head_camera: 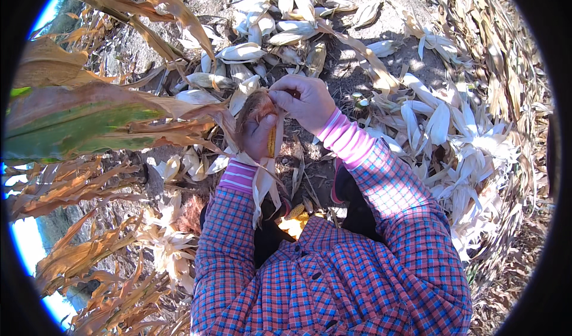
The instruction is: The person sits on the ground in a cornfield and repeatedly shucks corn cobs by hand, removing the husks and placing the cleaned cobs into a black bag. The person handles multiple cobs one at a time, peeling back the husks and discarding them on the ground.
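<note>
My left hand (257, 134) is closed around a partly husked ear of corn (271, 143), its thumb lying over the reddish-brown silk. A strip of yellow kernels shows beside the thumb, and loose dry husk hangs down past the wrist. At the upper end of the ear, my right hand (304, 99) pinches the edge of a husk leaf between thumb and fingers. Several husked yellow ears (295, 219) lie low between the legs, partly hidden by the checked shirt.
Beyond the hands lies a heap of unhusked ears (268, 27). Pale stripped husks (473, 152) pile up at the right. Dry corn leaves (80, 117) reach in from the left, close to the left hand. More husks (167, 242) lie at the lower left.
</note>
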{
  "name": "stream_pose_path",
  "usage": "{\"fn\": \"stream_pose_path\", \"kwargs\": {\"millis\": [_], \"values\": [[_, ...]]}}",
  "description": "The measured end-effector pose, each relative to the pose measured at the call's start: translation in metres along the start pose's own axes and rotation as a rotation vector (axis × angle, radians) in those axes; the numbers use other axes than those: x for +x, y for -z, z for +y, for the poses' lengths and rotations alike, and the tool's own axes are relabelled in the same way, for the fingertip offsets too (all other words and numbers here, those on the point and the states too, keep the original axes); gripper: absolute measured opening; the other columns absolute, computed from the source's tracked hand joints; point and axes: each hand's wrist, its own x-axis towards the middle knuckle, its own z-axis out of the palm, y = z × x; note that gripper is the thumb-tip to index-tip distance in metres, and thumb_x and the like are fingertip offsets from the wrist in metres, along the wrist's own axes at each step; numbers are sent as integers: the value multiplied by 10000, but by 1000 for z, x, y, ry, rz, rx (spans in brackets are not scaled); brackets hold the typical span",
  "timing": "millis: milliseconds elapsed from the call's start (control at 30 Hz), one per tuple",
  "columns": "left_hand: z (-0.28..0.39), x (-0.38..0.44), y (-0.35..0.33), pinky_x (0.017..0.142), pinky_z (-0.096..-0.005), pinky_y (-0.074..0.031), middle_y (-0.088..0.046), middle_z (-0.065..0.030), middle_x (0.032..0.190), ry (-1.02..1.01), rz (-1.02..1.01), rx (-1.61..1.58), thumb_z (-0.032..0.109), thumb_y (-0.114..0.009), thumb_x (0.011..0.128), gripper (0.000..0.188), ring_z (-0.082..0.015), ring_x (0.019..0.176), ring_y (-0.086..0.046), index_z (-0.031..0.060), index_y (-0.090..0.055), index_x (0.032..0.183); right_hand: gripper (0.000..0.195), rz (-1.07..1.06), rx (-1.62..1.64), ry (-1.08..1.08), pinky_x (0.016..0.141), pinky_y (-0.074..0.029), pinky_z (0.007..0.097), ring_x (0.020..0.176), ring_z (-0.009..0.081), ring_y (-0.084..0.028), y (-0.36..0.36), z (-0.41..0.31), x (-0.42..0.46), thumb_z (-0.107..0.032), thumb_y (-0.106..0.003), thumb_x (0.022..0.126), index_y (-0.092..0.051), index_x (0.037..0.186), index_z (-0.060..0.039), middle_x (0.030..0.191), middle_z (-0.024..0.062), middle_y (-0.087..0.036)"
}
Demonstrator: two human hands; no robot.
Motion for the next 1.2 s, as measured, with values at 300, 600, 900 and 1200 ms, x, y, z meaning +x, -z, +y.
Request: {"fn": "stream_pose_path", "kwargs": {"millis": [300,600,900,1200], "values": [[13,-3,-1,863,-280,-455,-572,-65,1102,25,-24,-145,425,-620,867,612,-140,993,-557,3,-448,1276,161,18,684,-248,608,-483,236,653,85,-579,-16,24,2,-175,-595,915,-628,955,-23,760,8,-623],[29,9,-20,911,-295,-437,-532,-91,1186,-104,165,51,223,-442,990,366,-153,1057,-531,-6,-425,1275,133,-20,844,-170,668,-468,208,724,53,-538,-10,15,10,-156,-558,943,-575,946,-24,805,-10,-588],[20,9,-14,816,-280,-456,-528,-109,1098,-138,129,363,141,-501,954,424,-149,978,-526,-14,-324,1306,283,-25,182,-197,714,-480,256,805,89,-589,-17,15,1,-246,-600,909,-593,1048,1,864,62,-643],[16,9,-16,931,-303,-458,-497,-144,1231,-181,82,572,17,-705,770,799,-196,1111,-521,5,-218,1404,393,-149,255,-317,700,-497,275,762,100,-604,-14,32,5,-354,-558,929,-608,1066,11,859,64,-666]]}}
